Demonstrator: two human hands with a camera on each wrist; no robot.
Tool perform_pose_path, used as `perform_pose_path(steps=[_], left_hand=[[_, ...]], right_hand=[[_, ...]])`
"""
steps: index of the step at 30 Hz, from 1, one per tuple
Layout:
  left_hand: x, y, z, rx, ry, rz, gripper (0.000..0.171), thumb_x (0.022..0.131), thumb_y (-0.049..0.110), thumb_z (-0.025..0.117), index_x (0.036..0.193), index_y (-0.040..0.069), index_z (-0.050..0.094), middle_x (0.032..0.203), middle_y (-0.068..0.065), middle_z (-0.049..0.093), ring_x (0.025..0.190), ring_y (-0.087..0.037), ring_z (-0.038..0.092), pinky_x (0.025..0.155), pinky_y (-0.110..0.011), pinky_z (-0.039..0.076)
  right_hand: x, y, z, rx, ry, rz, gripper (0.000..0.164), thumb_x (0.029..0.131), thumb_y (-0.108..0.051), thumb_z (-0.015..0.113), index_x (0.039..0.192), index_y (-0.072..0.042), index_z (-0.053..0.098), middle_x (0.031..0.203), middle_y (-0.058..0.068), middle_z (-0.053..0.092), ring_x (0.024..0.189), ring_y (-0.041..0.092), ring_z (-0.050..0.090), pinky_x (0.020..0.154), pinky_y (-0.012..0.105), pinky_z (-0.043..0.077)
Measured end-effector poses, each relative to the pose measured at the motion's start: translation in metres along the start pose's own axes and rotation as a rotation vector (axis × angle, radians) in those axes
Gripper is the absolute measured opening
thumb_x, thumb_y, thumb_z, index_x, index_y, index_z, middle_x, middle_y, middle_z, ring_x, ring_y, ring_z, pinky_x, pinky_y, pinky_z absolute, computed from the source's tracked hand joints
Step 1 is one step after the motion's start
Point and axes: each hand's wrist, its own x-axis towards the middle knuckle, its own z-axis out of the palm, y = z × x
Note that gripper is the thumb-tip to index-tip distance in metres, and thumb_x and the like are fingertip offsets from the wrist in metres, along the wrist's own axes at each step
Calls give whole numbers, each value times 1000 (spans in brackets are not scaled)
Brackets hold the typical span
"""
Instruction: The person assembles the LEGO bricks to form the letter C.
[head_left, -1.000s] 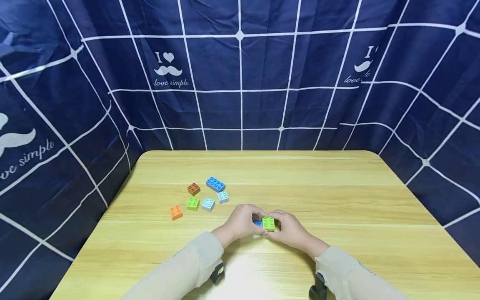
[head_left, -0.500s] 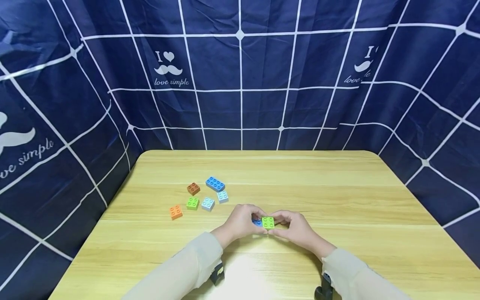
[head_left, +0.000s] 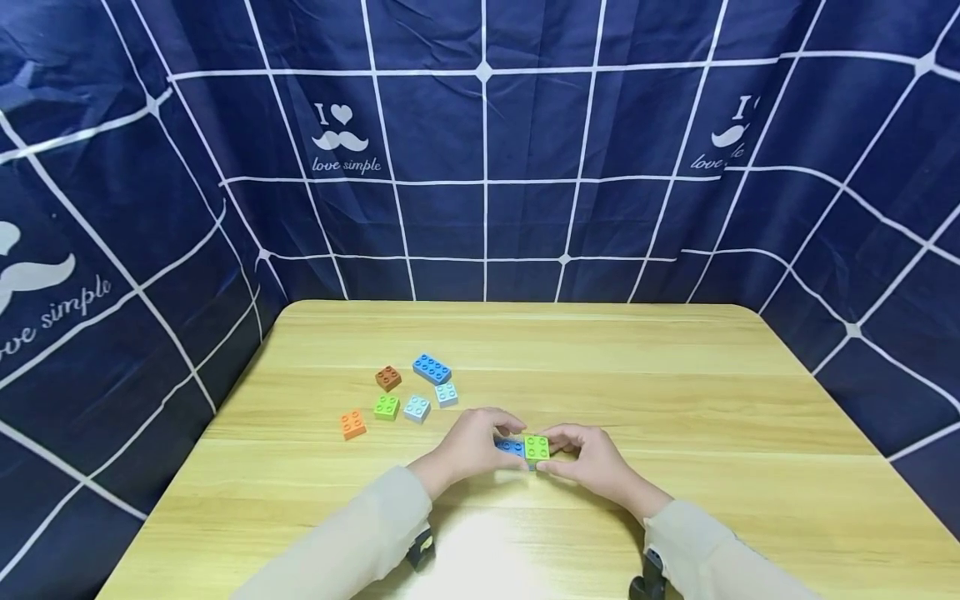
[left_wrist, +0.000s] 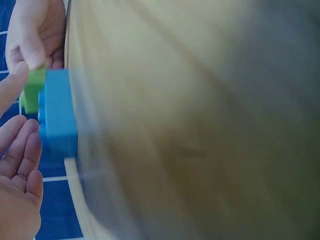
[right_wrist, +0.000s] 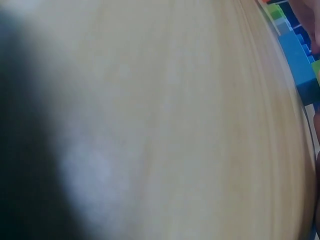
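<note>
A long blue toy building brick point(head_left: 511, 448) lies near the front middle of the table, with a lime-green brick point(head_left: 536, 447) mounted on its right end. My left hand point(head_left: 474, 444) is around the blue brick's left part, thumb on the near side and fingers on the far side. In the left wrist view, those fingers point(left_wrist: 19, 145) are relaxed and stand slightly off the studs of the blue brick point(left_wrist: 61, 107). With thumb and forefinger, my right hand point(head_left: 588, 460) pinches the green brick at its right end; its other fingers are partly hidden.
Loose bricks lie left of my hands: orange point(head_left: 353, 425), brown point(head_left: 387, 377), green point(head_left: 386, 407), two pale blue ones point(head_left: 417, 408) and a long blue one point(head_left: 432, 368). A dark blue curtain point(head_left: 525, 217) with white lines surrounds the wooden table point(head_left: 637, 358).
My left hand has loosened and shifted left, uncovering more of the blue brick. Earlier, my right hand drew slightly right along the green brick. The loose bricks stay put.
</note>
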Motion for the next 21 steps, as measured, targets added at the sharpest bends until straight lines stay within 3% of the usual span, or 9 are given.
perform_pose_path(steps=[3,10,16,21], left_hand=[[-6,-6,-14,20,32,-12,54,68,32,86,114,9,68,109,1,67,97,-13,60,85,-27,49],[-26,-29,-49,-26,197,-29,53,68,28,86,114,8,68,109,3,67,101,-17,58,94,-45,43],[-49,-51,-74,-28,321,-31,56,65,24,88,114,7,67,112,1,66,104,-20,59,94,-46,45],[-66,-68,-91,41,355,-51,62,65,24,88,120,6,64,119,-7,63,112,-28,56,98,-50,40]], right_hand=[[0,-3,0,-4,0,6,34,76,-6,79,108,-1,67,89,6,68,80,21,62,71,27,51],[6,40,6,-9,16,16,39,74,-24,83,108,-12,69,87,-5,68,81,16,61,72,26,51],[6,39,6,-11,17,31,39,73,-24,83,108,-13,69,87,-4,68,81,16,62,72,26,50],[6,39,7,-15,20,32,38,73,-23,83,107,-13,69,87,-5,68,81,16,61,71,26,50]])
